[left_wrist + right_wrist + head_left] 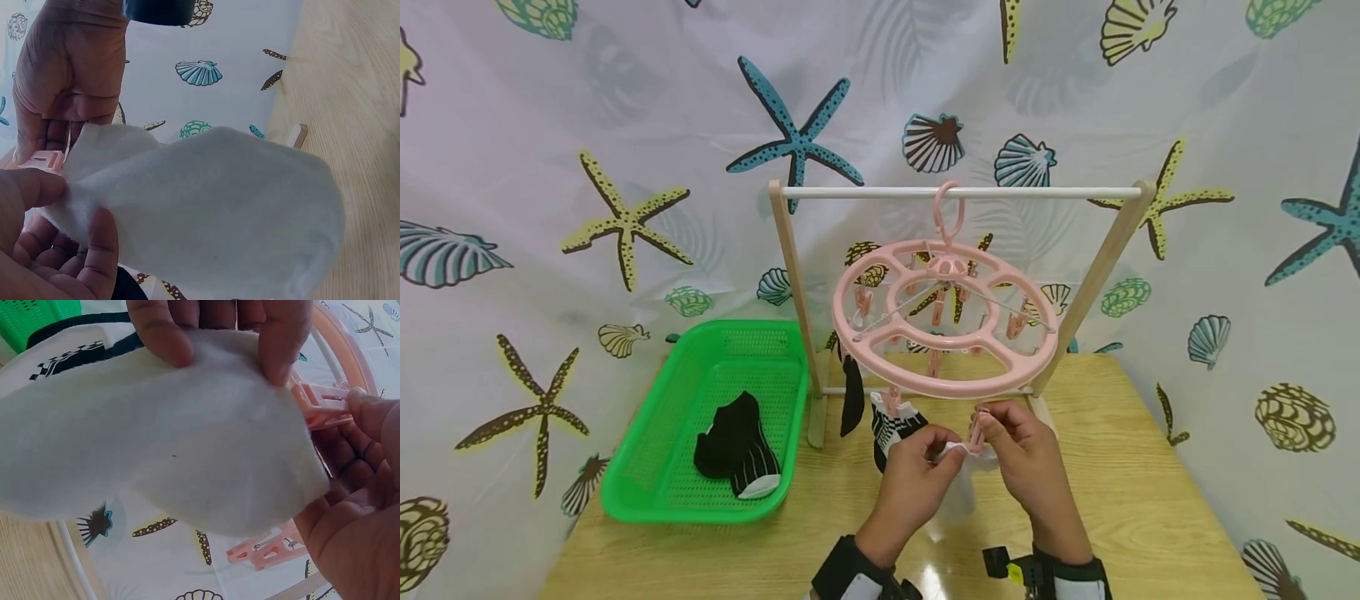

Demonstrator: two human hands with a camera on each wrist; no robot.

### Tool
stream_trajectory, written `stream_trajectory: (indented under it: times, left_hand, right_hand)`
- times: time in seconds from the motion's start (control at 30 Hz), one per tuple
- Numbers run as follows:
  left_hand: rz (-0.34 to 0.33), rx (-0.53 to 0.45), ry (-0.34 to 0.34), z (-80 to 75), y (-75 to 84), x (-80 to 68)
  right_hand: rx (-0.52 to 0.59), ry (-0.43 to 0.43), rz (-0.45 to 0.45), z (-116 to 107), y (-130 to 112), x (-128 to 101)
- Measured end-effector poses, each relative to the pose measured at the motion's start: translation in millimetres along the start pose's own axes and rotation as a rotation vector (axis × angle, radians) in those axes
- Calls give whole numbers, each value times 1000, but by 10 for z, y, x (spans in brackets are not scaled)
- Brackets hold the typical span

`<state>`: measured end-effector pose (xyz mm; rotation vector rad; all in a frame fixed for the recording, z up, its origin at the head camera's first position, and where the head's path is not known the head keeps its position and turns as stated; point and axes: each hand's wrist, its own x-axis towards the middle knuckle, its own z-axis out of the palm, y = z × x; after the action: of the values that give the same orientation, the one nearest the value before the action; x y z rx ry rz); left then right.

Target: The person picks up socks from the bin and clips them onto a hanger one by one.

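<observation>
Two hands meet just under the front rim of the round pink plastic peg hanger (945, 318), which hangs by its hook from the white rail of a small wooden rack (962, 192). The left hand (913, 481) pinches the open edge of a plain white fabric sock (957, 487) between thumb and curled fingertips (100, 240), and the sock's body droops below and beyond those fingers. The right hand (1028, 457) grips a pink plastic clothes peg (976, 432) between thumb and forefinger, right against the sock's edge. To do this well, I judge the peg should be squeezed fully open, the sock's edge fed deep between its tips, and the left pinch kept until the peg bites. Whether the peg is open or has already caught the fabric cannot be made out, since fingers and sock cover its tips. Left of the fingers hang a black sock (852, 396) and a black-and-white patterned sock (891, 425); farther left, a green plastic basket (647, 450) holds more dark socks (737, 450). Both forearms are cut off below.
</observation>
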<state>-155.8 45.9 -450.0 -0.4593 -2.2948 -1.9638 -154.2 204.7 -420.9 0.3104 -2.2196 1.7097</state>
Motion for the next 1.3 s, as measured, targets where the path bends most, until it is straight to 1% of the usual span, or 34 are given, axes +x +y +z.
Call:
stream_trajectory:
  times: [0.1,0.17,0.33,0.43,0.63,0.8,0.9,1.03,1.1,1.13,1.17,1.23,1.3]
  left_hand:
    - [-5,-10,21,-1,-3,9]
    - [-8,-34,26,-2,-1,11]
    - [17,-129,18,-6,14,12]
    - [28,-147,18,-13,26,20]
    - [8,-177,-4,-11,16,25]
    - [26,-180,-3,-34,15,30]
    - [26,-186,-2,-47,20,33]
    - [15,-189,-1,-59,14,29]
    - [24,-167,9,-69,0,20]
    - [39,-137,19,-76,-11,14]
    - [67,-92,33,-84,-21,7]
    - [157,37,76,-103,-40,-9]
    - [277,177,143,-125,-51,-20]
  right_hand:
    - [4,-3,-12,6,-3,1]
    - [-9,0,-16,8,-11,1]
    - [-22,-2,-15,12,-33,6]
    - [-19,-9,-11,19,-35,8]
    - [-32,-6,5,31,-10,9]
    - [-21,-68,-18,20,23,19]
    - [-4,-106,-21,13,35,25]
    - [7,-114,-11,16,38,22]
    - [11,-111,-11,22,34,17]
    - [12,-108,-11,25,31,14]
    - [11,-105,-11,29,30,9]
    - [12,-95,-11,35,28,-1]
    - [7,-82,-9,39,32,-12]
